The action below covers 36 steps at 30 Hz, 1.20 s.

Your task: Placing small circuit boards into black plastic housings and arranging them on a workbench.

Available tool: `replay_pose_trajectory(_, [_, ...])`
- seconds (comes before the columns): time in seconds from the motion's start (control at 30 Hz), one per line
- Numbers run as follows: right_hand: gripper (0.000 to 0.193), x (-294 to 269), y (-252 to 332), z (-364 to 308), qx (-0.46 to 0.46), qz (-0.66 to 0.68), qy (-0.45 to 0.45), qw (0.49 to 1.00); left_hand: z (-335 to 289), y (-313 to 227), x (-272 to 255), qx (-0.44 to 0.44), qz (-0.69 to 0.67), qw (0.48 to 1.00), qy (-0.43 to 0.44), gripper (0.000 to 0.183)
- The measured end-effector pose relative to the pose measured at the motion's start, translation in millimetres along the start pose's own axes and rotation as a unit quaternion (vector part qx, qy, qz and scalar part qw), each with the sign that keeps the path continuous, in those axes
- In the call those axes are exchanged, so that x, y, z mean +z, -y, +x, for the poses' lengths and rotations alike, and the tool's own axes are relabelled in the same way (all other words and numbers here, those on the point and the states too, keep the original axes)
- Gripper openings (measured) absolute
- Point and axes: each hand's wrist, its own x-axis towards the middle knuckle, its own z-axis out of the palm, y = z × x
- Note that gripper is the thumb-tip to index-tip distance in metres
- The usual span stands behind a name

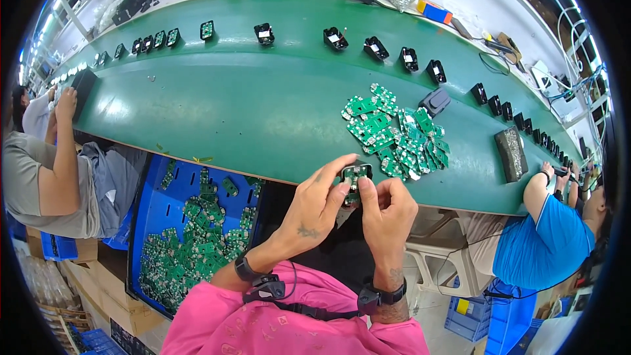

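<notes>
Between my two hands, just off the table's front edge, is a small black plastic housing [356, 172] with a green circuit board in it. My left hand [320, 200] grips its left side, the thumb against the board and the fingers round the far edge. On the right side, my right hand [386, 213] holds it too, thumb pressed on the board. Beyond the hands lies a heap of green circuit boards [394, 133] on the green table. A dark grey housing [434, 101] rests against the heap's far right edge.
A row of black housings [376, 48] runs along the green table [263, 118]. At lower left stands a blue bin [152, 205] full of circuit boards. A dark block [511, 154] lies at right. Co-workers sit on both sides, one in a blue shirt [542, 243].
</notes>
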Motion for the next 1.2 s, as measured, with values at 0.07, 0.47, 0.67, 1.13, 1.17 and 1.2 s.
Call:
replay_pose_trajectory(0.07, [0.023,7.1,-3.3,0.8,-0.023,0.026,-0.007,0.999,-0.6,0.9,3.7,-0.015,-0.014,1.0,0.0,0.037])
replay_pose_trajectory(0.47, [0.033,2.4,-9.1,2.3,-0.086,-0.038,0.027,0.995,8.2,10.5,6.2,-0.001,-0.071,0.996,0.049,0.044])
replay_pose_trajectory(0.67, [0.035,10.3,4.7,-1.5,-0.003,0.053,0.026,0.998,1.7,6.5,22.5,0.1,0.039,0.993,-0.042,0.044])
replay_pose_trajectory(1.13, [0.035,26.2,-34.0,-2.1,0.034,-0.018,-0.008,0.999,21.3,33.2,47.1,0.069,0.141,0.985,-0.067,0.024])
replay_pose_trajectory(1.17, [0.035,21.7,-31.6,-1.6,0.077,0.007,0.04,0.996,19.7,26.5,48.2,-0.002,0.188,0.982,-0.029,0.028])
replay_pose_trajectory(1.2, [0.036,33.2,-35.6,-1.2,-0.025,-0.022,-0.005,0.999,17.6,40.1,45.8,0.048,0.191,0.978,-0.066,0.033])
